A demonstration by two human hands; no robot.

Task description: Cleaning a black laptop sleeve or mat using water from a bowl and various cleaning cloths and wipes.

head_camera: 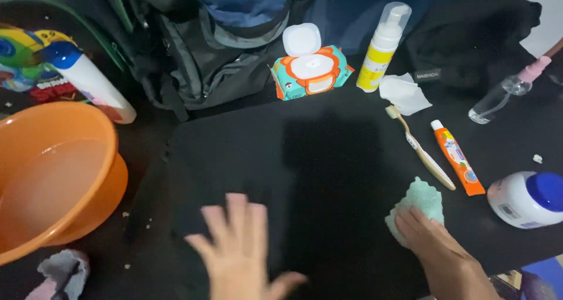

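Your left hand [240, 247] lies flat with fingers spread on the black mat [328, 159], blurred, at about six o'clock. Your right hand [431, 235] presses down on a pale green cloth [419, 203] at four o'clock — fingers together on top of it, not pinching. Just beyond the cloth, toward two o'clock, lie a toothbrush [419, 147] and an orange toothpaste tube [458, 158], side by side. A white jar with a blue lid [528, 199] sits at three o'clock, an orange basin [53, 171] at nine — the wet-wipe pack [311, 71] lies open at twelve.
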